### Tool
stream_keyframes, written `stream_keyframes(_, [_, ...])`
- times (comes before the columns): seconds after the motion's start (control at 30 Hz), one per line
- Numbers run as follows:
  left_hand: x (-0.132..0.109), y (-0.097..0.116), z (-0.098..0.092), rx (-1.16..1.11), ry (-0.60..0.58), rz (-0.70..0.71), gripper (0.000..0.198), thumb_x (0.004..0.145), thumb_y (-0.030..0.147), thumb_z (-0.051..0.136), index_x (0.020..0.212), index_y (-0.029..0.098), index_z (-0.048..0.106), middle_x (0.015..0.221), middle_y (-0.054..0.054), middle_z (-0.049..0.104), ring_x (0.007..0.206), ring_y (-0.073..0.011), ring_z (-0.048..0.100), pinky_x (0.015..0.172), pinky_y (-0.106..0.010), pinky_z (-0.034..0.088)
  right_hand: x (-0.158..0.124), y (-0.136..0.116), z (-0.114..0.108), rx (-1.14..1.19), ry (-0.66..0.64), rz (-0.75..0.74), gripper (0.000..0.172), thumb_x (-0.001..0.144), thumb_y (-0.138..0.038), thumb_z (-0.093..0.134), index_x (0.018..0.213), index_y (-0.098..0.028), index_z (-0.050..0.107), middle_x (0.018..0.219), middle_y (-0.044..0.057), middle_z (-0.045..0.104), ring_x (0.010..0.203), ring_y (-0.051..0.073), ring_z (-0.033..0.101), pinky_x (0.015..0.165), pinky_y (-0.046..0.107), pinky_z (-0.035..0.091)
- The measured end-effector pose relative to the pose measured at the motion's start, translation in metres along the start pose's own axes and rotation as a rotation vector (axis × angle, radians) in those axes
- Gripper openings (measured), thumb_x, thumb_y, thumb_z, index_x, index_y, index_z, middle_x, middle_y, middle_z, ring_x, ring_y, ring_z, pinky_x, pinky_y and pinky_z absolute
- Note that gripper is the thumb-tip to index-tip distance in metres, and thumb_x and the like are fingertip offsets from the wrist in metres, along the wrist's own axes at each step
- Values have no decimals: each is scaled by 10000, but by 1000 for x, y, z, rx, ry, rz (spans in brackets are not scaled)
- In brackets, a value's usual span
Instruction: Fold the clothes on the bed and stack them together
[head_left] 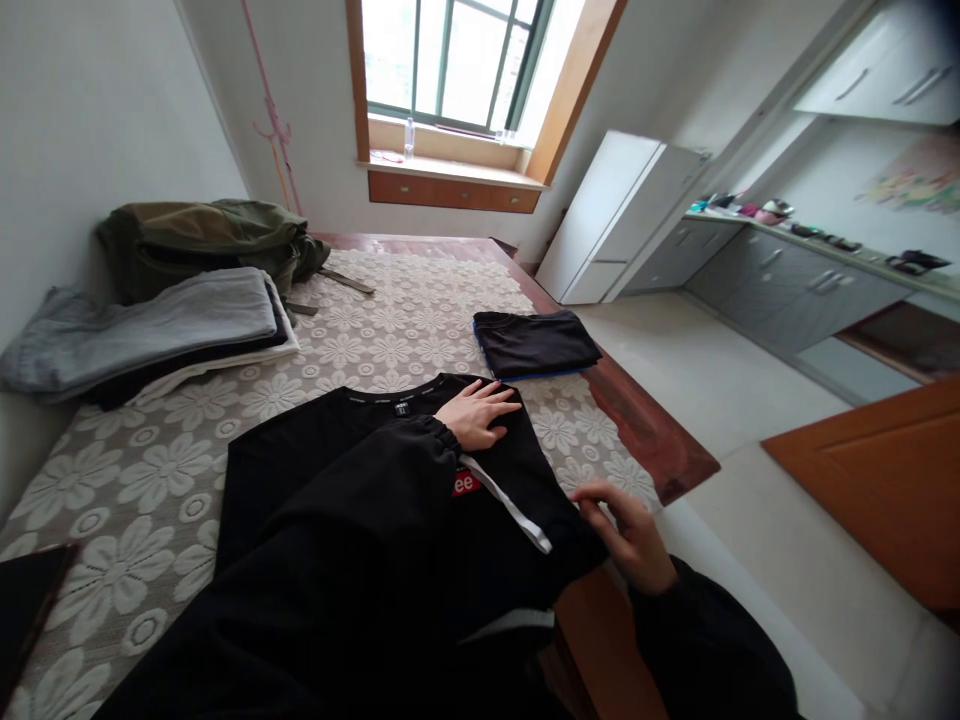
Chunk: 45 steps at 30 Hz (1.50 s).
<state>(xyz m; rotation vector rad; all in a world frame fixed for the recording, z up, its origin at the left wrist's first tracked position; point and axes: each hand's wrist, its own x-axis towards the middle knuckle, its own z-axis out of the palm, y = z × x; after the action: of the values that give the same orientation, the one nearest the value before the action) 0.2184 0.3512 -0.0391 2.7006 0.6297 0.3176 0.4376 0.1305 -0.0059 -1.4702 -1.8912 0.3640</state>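
Observation:
A black sweatshirt with a red logo patch lies spread on the lace-covered table. My left hand rests flat on it near the collar, fingers stretched out and open. My right hand is at the garment's right edge by the table's side, fingers curled and pinching the black fabric there. A white stripe runs along the fabric between the two hands. My black sleeves cover much of the lower part of the garment.
A folded black garment lies beyond my left hand. A stack of folded grey and dark clothes and an olive bag sit at the far left. A dark object lies at the near left corner. Floor and cabinets lie to the right.

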Motion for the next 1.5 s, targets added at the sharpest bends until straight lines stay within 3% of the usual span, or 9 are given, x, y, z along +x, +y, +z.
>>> stream_keyframes(0.07, [-1,2,1,14,14,0,610,971,397,511,1565,267,470,1699,-40,381,1605,-266,220,1305,-503,116,-15,0,2,-65,-48,-85,159,995,-232,561,1084,-262,690,981,65,729,919,239,704,815,379,595])
stream_keyframes(0.17, [-4,6,0,33,11,3,647,974,438,501,1585,235,441,1712,-60,351,1612,-287,188,1305,-517,100,-26,-3,14,-223,-142,-206,345,950,-272,661,1295,-267,665,1179,111,726,1137,299,676,979,479,573])
stream_keyframes(0.3, [-6,10,-1,46,-11,-15,684,964,433,494,1610,230,401,1722,-72,324,1617,-309,160,1299,-562,96,-26,-1,28,-336,-110,-303,337,951,-219,670,1278,-294,696,1113,84,759,1063,277,709,937,472,587])
stream_keyframes(0.43, [-6,12,0,41,-6,-32,689,960,410,476,1620,237,381,1720,-73,327,1618,-310,152,1296,-584,90,-28,8,26,-323,-100,-370,366,943,-149,645,1275,-297,689,1113,69,767,1055,262,720,933,452,599])
stream_keyframes(0.57, [-5,12,1,17,8,-47,681,961,418,470,1613,234,392,1719,-60,333,1617,-301,168,1302,-566,83,-38,19,15,-358,-60,-281,363,933,-152,610,1277,-263,644,1175,99,734,1118,292,693,953,480,592])
stream_keyframes(0.7, [-4,12,-1,-6,-6,-54,713,948,437,481,1615,203,385,1719,-60,328,1621,-294,157,1309,-546,65,-45,28,6,-351,-20,-170,176,940,-180,632,1098,-257,622,986,69,709,915,258,699,815,428,608])
stream_keyframes(1.2, [-3,15,0,13,-10,-84,719,949,408,465,1628,197,354,1720,-56,325,1623,-285,147,1309,-554,80,-42,36,-11,-337,-101,-245,312,1002,-108,555,1245,-274,658,1051,74,731,934,229,727,822,375,616])
stream_keyframes(1.37, [-4,17,0,16,0,-94,705,954,425,453,1621,216,363,1715,-45,341,1622,-273,161,1313,-542,69,-45,44,-10,-442,28,-299,286,998,-77,562,1206,-243,666,1002,71,730,881,216,723,800,358,603])
stream_keyframes(1.5, [-4,18,2,9,25,-93,703,947,435,471,1611,220,382,1708,-49,356,1621,-284,164,1312,-552,78,-46,47,-6,-474,70,-244,228,981,-90,582,1149,-229,650,977,73,711,876,231,709,798,377,598])
